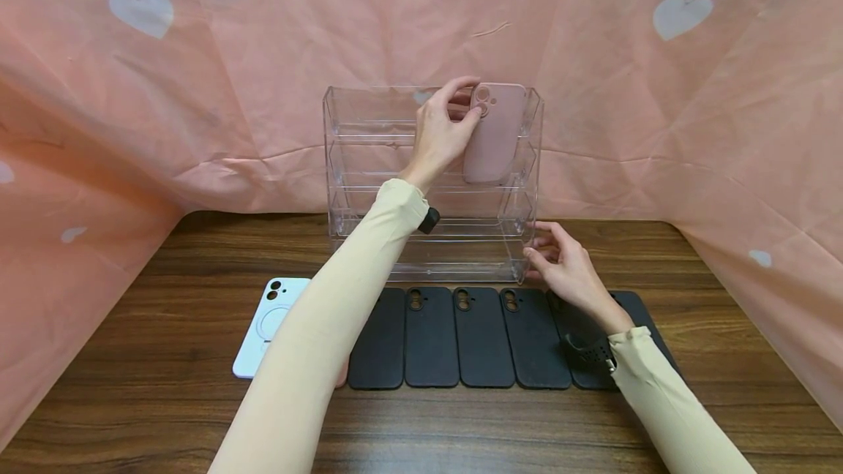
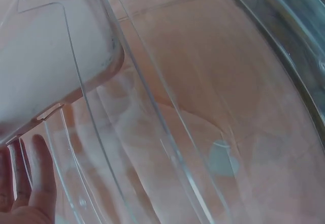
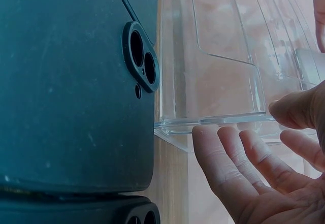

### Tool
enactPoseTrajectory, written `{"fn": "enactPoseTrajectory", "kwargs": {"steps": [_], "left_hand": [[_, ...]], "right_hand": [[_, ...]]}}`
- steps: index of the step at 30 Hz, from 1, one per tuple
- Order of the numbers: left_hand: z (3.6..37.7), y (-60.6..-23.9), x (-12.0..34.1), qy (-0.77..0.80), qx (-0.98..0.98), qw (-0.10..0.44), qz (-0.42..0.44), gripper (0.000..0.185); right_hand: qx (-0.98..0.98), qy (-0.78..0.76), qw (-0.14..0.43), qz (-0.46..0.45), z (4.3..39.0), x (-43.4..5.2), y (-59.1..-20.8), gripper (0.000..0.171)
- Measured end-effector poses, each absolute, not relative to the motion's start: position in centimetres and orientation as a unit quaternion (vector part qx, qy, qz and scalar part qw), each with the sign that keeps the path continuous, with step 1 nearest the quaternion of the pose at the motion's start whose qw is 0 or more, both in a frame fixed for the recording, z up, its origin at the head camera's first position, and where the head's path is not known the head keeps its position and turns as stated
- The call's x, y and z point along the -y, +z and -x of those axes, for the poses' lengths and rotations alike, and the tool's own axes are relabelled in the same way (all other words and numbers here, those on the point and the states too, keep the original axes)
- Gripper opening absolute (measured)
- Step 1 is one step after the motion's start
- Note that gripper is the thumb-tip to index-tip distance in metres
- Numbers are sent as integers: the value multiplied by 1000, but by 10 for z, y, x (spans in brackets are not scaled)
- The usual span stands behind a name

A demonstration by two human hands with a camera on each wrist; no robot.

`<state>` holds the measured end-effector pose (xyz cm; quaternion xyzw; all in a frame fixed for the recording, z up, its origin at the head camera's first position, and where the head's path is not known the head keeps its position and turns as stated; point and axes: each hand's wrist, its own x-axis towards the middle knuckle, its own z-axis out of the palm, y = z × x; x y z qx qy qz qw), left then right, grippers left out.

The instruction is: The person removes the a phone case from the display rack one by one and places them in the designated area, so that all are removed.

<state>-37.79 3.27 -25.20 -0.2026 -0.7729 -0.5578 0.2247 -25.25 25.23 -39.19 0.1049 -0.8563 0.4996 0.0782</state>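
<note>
My left hand (image 1: 440, 129) grips a pink phone case (image 1: 497, 139) by its left edge near the camera cutout. The case stands upright, tilted a little, at the top right of a clear plastic tiered rack (image 1: 421, 136). In the left wrist view the pink case (image 2: 56, 56) shows behind a clear panel, its lower end reaching into the rack. At the rack's lower right side is my right hand (image 1: 571, 273). It pinches the clear side wall (image 3: 228, 118), thumb on one face and fingers on the other.
A row of several black phone cases (image 1: 431, 342) lies in front of the rack on the wooden table (image 1: 165, 328). To their left is a white case (image 1: 253, 350), and a pink edge peeks out beneath my left forearm. A pink heart-printed cloth (image 1: 263, 93) surrounds the table.
</note>
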Motion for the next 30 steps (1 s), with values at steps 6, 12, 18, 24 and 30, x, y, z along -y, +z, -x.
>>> {"fn": "enactPoseTrajectory", "kwargs": {"steps": [6, 12, 18, 24, 30], "left_hand": [[378, -254, -33, -580, 753, 236, 201, 33], [377, -257, -30, -605, 730, 251, 195, 33], [377, -258, -25, -635, 697, 280, 183, 32], [375, -252, -18, -649, 683, 292, 166, 32], [369, -246, -10, -675, 665, 278, 161, 32]], "right_hand": [[855, 501, 80, -109, 253, -252, -393, 49], [857, 496, 82, -112, 255, -252, -395, 47], [857, 494, 81, -118, 258, -253, -397, 46], [856, 496, 83, -116, 258, -253, -397, 45], [856, 497, 85, -116, 258, -253, -396, 45]]}}
